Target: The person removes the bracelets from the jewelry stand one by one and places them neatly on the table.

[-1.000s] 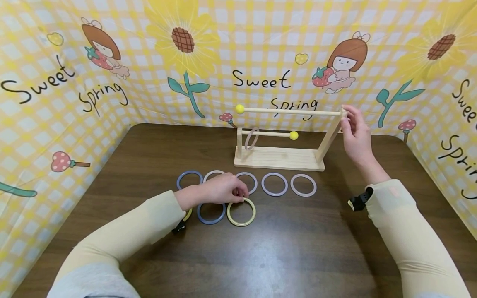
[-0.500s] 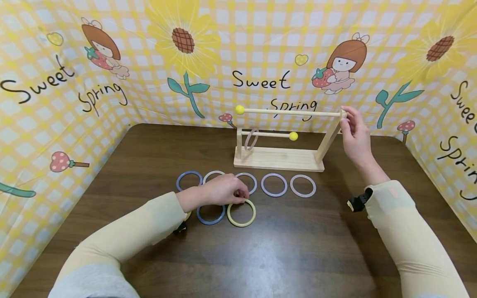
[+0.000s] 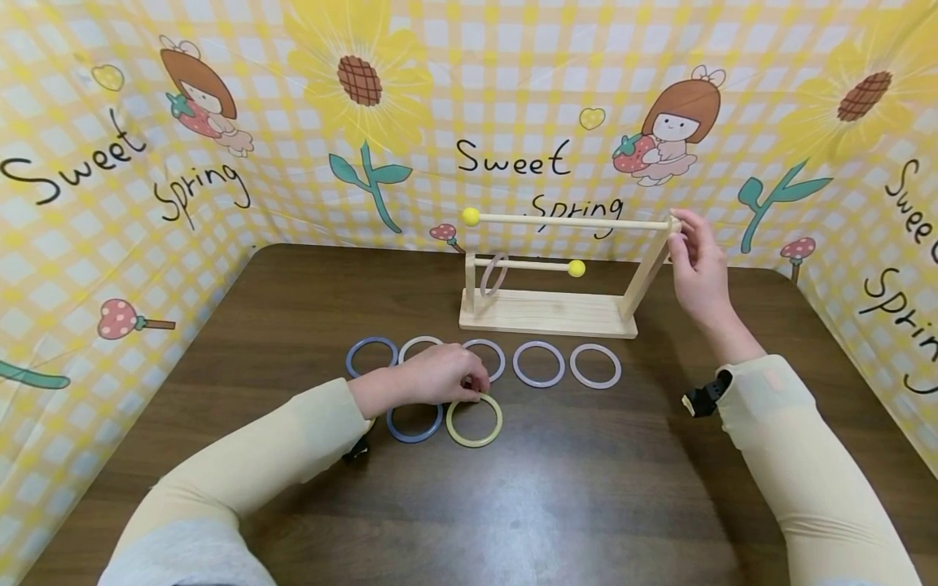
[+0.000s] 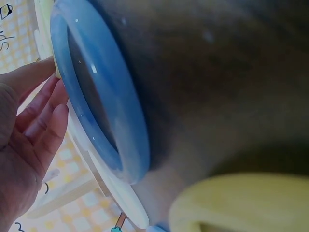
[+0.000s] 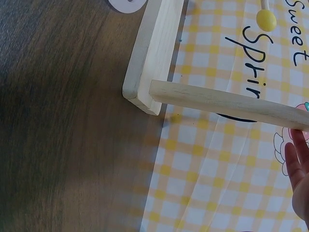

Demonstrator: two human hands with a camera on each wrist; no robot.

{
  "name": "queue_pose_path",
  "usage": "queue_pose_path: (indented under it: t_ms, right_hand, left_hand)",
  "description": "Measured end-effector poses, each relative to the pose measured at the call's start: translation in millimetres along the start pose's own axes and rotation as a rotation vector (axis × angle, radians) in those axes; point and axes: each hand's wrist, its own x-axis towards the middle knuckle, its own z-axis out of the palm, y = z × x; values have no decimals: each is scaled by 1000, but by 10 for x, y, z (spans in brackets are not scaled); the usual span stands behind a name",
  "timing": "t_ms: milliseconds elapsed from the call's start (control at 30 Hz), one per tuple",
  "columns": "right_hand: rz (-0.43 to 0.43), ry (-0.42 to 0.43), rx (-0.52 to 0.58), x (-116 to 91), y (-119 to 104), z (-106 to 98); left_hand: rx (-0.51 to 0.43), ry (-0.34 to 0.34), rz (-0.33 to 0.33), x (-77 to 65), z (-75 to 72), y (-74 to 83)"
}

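Note:
My left hand (image 3: 443, 374) pinches the far rim of a pale yellow ring (image 3: 475, 444) low at the table; in the left wrist view, thumb and fingertips meet behind a blue ring (image 4: 128, 106). That blue ring (image 3: 413, 440) lies just left of the pale yellow one. At the back right, my right hand (image 3: 699, 268) holds the top of the taller post (image 5: 217, 101) of a wooden stand (image 3: 553, 316), fingers and thumb around its end. A pinkish ring (image 3: 486, 293) hangs on the stand's lower rod, near the short post.
A row of rings lies before the stand: a blue ring (image 3: 371, 339), a whitish ring (image 3: 420, 338) and several lilac ones (image 3: 538, 384). A yellow ring (image 4: 251, 193) sits near my left wrist. Yellow balls (image 3: 471, 216) cap both rods. A patterned cloth (image 3: 513, 81) surrounds the table.
Almost nothing differs. Both hands stay where they were, left on the pale yellow ring and right on the post; the head view shifts very slightly.

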Motion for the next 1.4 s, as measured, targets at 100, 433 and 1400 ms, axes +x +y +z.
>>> queue_pose_path:
  t_ms: [100, 433, 1400]
  right_hand:
    - [2, -2, 0, 1, 11, -3]
    - [10, -4, -16, -5, 19, -7]
    - [33, -10, -19, 9, 60, -11]
  left_hand:
    - [-5, 1, -10, -3, -6, -1]
    - [-161, 98, -34, -15, -166, -40]
    - [-665, 760, -412, 310, -323, -351]
